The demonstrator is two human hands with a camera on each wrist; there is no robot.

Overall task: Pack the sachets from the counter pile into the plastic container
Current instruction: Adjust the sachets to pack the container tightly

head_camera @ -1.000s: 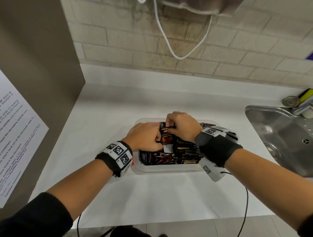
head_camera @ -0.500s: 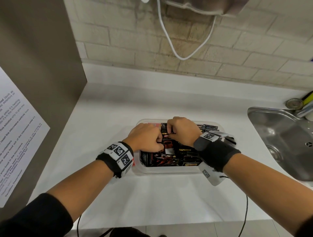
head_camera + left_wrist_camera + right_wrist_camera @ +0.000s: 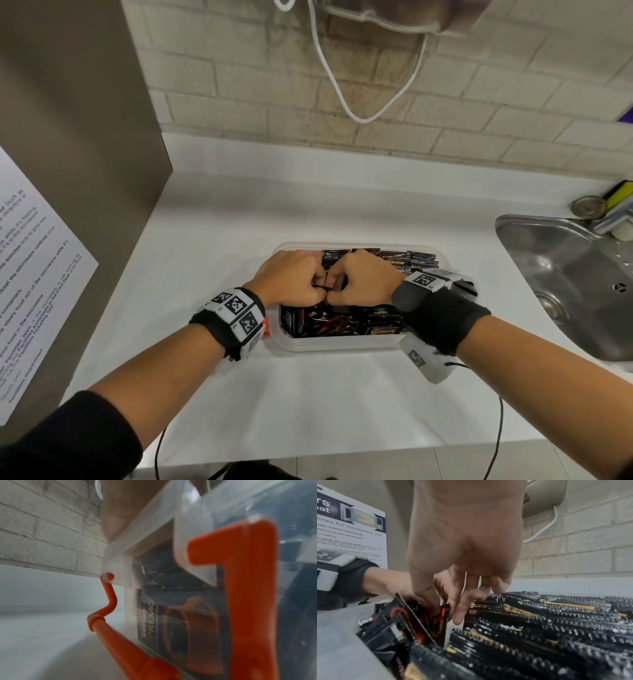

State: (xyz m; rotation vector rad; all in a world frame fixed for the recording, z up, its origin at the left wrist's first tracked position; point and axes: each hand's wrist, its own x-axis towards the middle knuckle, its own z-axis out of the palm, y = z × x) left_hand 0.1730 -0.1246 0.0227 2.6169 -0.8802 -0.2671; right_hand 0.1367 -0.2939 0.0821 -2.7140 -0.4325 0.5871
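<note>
A clear plastic container (image 3: 342, 346) sits mid-counter, packed with black sachets: red-printed ones (image 3: 325, 322) on the left, gold-printed ones (image 3: 411, 258) on the right. My left hand (image 3: 317, 291) and right hand (image 3: 334, 294) meet knuckle to knuckle over its middle, fingers curled down into the sachets. In the right wrist view, my right hand's thumb and forefinger pinch a black-and-red sachet (image 3: 440, 616) standing among the others, with the left hand (image 3: 393, 582) just behind it. The left wrist view shows only the container wall (image 3: 154, 520), its orange clasp (image 3: 248, 588) and a sachet (image 3: 180, 622) behind the wall.
A steel sink (image 3: 565, 274) lies to the right, with a strainer (image 3: 589, 207) and yellow sponge (image 3: 621, 193) behind it. A grey panel carrying a paper notice (image 3: 34, 274) walls off the left. A white cable (image 3: 342, 85) hangs on the brick wall.
My hands have drawn together until they touch. The red sachet that showed between them is now mostly hidden under the fingers and sits lower in the container.
</note>
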